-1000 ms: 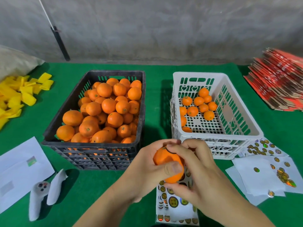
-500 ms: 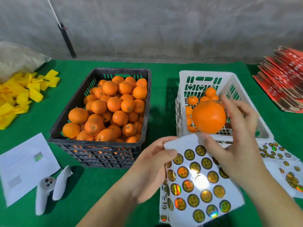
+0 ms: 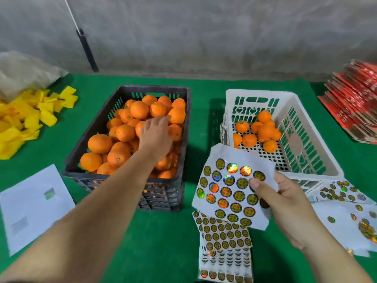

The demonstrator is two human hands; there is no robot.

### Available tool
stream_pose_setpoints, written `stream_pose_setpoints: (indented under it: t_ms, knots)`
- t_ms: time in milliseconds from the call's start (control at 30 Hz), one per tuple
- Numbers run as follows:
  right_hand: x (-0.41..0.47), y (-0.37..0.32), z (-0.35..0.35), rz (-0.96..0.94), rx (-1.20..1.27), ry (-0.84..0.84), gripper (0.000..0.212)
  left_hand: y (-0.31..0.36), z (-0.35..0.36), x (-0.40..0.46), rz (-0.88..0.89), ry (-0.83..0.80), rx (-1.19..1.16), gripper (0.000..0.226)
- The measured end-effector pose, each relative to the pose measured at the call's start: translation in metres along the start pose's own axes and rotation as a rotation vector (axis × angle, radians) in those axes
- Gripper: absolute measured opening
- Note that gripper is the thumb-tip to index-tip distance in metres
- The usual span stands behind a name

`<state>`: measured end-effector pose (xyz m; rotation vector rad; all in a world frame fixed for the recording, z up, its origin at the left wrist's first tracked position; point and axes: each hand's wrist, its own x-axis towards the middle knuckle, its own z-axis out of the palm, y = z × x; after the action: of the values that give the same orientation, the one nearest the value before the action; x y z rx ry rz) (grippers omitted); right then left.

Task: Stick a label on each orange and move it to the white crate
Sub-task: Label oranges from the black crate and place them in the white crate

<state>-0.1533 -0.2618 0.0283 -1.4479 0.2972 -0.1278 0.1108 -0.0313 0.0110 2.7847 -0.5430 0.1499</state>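
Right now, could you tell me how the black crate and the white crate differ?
The black crate is heaped with oranges; the white crate holds about ten at its far end. The left hand reaches into the black one; none reaches into the white. Both are slotted plastic on green cloth.

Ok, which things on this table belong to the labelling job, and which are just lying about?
In the job:
- black crate of unlabelled oranges, left hand reaching in
- sticker sheet, held by right hand
- white crate with labelled oranges
- spare sticker sheets

Lying about:
- yellow tags
- white paper
- red flat-packed cartons
- grey sack
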Motion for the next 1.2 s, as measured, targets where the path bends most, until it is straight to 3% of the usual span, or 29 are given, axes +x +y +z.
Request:
stream_pose_setpoints:
  t_ms: [33,100,200,267,333,400,467,500,567,667,733,833,867,933,1033,1200]
  knots:
    - [0.000,0.001,-0.001,0.009,0.036,0.009,0.038,-0.010,0.008,0.010,-0.062,-0.113,0.104,0.076]
    - [-0.003,0.000,-0.001,0.017,0.069,0.008,0.040,-0.029,0.023,0.021,-0.021,-0.203,0.350,0.098]
    - [-0.007,-0.001,-0.003,0.040,0.101,0.013,0.058,-0.035,0.028,0.030,0.036,-0.099,0.541,0.085]
    - [-0.007,0.000,-0.007,0.044,0.129,0.024,0.053,-0.026,0.023,0.030,0.032,-0.049,0.491,0.073]
    - [-0.005,-0.001,-0.012,0.030,0.154,0.049,0.039,-0.010,0.011,0.021,-0.068,0.047,0.112,0.073]
    - [-0.002,-0.001,-0.016,0.036,0.200,0.091,0.035,0.013,-0.012,0.000,-0.216,0.061,-0.565,0.081]
    - [0.000,-0.003,-0.018,0.046,0.248,0.116,0.034,0.042,-0.038,-0.036,-0.196,-0.148,-1.205,0.093]
    - [0.001,-0.003,-0.019,0.046,0.259,0.121,0.034,0.051,-0.046,-0.057,-0.149,-0.270,-1.396,0.096]
    - [0.003,-0.003,-0.018,0.051,0.253,0.119,0.033,0.065,-0.048,-0.091,-0.069,-0.484,-1.604,0.097]
    - [0.002,-0.007,-0.013,0.026,0.196,0.092,0.035,0.079,-0.048,-0.129,0.005,-0.624,-1.786,0.074]
    - [0.000,-0.009,-0.006,-0.043,0.061,0.115,0.045,0.088,-0.049,-0.144,-0.066,-0.568,-1.793,0.074]
    - [-0.006,-0.011,0.005,-0.344,-0.587,0.383,0.074,0.094,-0.050,-0.158,-0.159,-0.421,-1.668,0.078]
    - [-0.010,-0.014,0.009,-0.557,-0.808,0.446,0.070,0.096,-0.051,-0.162,-0.148,-0.395,-1.631,0.078]
    - [-0.015,-0.023,0.011,-0.905,-1.050,0.314,0.049,0.096,-0.055,-0.170,-0.078,-0.361,-1.515,0.070]
    - [-0.016,-0.033,0.011,-0.926,-1.039,0.060,0.037,0.096,-0.058,-0.180,0.047,-0.342,-1.388,0.058]
    - [-0.017,-0.038,0.011,-0.867,-0.942,0.003,0.025,0.100,-0.063,-0.191,0.177,-0.305,-1.292,0.066]
